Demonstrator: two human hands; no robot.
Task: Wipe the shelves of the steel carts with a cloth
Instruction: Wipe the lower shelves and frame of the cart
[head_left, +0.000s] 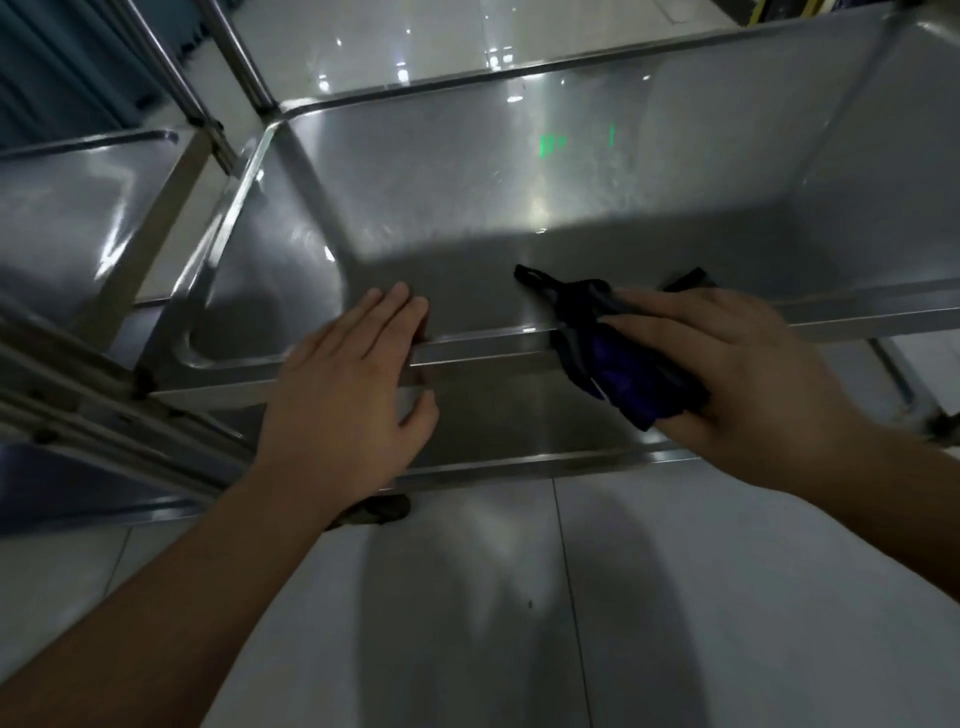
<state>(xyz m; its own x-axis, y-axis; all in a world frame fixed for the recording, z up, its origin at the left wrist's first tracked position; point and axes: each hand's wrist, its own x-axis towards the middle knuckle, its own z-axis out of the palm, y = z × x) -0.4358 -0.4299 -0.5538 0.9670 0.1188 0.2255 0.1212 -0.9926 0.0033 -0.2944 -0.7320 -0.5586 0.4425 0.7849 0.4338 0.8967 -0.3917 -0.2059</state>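
Note:
A steel cart's top shelf (519, 208) fills the middle of the head view, a shallow tray with raised rims. My left hand (353, 395) lies flat on its near rim (483, 353), fingers together, holding nothing. My right hand (727, 374) presses a dark blue and black cloth (613, 364) over the same rim, further right. Part of the cloth drapes onto the shelf surface and part hangs down the front. A lower shelf (498, 421) shows beneath the rim, between my hands.
A second steel cart (78, 208) stands close on the left, its upright posts (239, 57) at the back left. A dark caster (379, 512) sits under the near cart. Glossy pale floor tiles (519, 623) spread in front of me.

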